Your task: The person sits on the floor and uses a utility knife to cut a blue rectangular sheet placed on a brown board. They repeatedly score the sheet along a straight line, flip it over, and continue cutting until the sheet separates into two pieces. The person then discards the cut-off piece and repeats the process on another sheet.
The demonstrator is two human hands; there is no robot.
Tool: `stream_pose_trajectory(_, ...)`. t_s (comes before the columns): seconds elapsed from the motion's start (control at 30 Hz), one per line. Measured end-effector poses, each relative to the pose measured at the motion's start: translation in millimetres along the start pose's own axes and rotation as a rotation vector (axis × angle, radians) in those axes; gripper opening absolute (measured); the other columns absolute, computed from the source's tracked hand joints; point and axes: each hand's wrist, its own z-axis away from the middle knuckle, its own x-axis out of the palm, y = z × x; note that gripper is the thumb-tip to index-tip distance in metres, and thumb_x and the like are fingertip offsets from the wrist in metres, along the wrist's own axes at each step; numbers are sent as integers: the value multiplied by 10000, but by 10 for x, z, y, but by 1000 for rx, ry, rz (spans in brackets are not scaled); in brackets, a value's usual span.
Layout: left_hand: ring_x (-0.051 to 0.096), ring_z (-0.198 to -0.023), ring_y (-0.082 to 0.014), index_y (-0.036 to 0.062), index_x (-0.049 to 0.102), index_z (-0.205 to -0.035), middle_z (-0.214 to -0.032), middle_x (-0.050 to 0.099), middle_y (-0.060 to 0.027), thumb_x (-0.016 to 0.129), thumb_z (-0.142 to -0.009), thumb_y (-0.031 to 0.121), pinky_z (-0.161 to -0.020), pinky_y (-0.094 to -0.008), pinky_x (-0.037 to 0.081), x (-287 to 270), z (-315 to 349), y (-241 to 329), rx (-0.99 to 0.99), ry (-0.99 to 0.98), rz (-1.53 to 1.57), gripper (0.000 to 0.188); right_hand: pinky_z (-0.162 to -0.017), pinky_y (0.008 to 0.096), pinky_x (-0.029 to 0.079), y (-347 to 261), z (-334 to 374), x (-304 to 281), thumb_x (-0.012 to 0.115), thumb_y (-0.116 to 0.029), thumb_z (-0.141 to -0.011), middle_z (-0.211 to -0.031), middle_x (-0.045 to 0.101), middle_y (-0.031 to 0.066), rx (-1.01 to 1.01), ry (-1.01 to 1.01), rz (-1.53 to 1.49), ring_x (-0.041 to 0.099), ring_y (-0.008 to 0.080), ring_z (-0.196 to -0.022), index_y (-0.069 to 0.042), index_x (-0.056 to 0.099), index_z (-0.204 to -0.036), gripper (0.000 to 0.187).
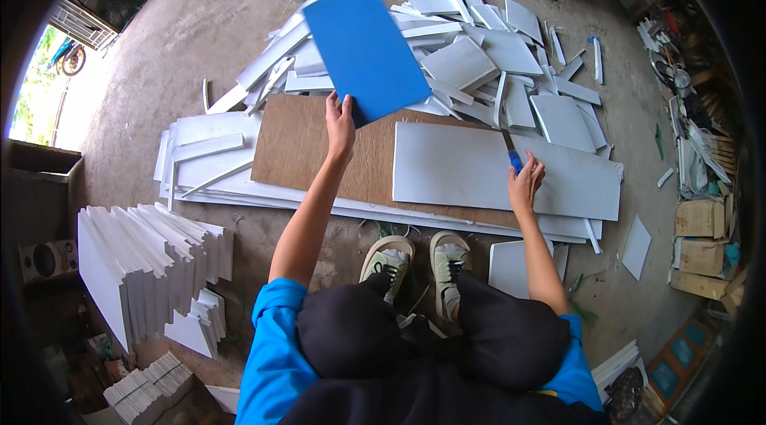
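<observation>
My left hand [341, 130] pinches the lower edge of a blue rectangular board [367, 54], held up in front of the heap. In my right hand [527, 181] is a utility knife [512, 154] with a blue handle and a dark blade, pointing away from me. The knife is above a long white panel [451, 166], which lies on a brown plywood sheet [291, 142]; whether the blade touches the panel I cannot tell. Beneath the plywood, larger white sheets [195, 177] are stacked on the floor.
Past the plywood spreads a heap of white offcuts [463, 62]. To my left stand cut white panels [144, 265] in a row, and a smaller bundle [152, 389] sits nearer. Cardboard boxes [700, 219] line the right side. My shoes [388, 261] are close to the sheets' near edge.
</observation>
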Motion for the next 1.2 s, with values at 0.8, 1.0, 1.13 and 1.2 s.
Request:
stream_pose_trajectory(0.8, 574, -752, -226, 11, 501, -1122, -980, 486, -161, 585, -806, 67, -637, -303, 501, 132, 683, -423, 267, -456, -802, 332, -893, 418, 340, 300, -161, -29, 624, -123, -777, -1098, 461, 163, 38, -127, -365, 418, 303, -1020, -50, 355, -1226, 528)
stream_pose_trajectory(1.0, 579, -897, -208, 38, 470, -1221, -1070, 487, -141, 605, -802, 89, -768, -307, 533, 2, 1066, -450, 60, -490, -700, 444, -916, 412, 338, 113, -160, -55, 656, -99, -739, -1136, 458, 169, 167, -242, -353, 392, 313, -1084, -70, 342, -1246, 597)
stream_pose_trajectory(1.13, 573, -940, -212, 56, 459, -1240, -1094, 472, -132, 622, -785, 83, -789, -306, 523, -70, 1055, -398, 14, -518, -645, 484, -904, 403, 353, 36, -132, -54, 673, -83, -717, -1145, 449, 169, 180, -274, -339, 402, 305, -1065, -81, 342, -1252, 629)
stream_pose_trajectory(1.2, 571, -953, -213, 65, 457, -1244, -1093, 471, -128, 627, -777, 75, -801, -309, 518, -93, 1049, -421, 8, -551, -598, 497, -891, 400, 363, 38, -70, -70, 677, -81, -712, -1139, 451, 167, 193, -285, -331, 411, 298, -1047, -81, 344, -1252, 634)
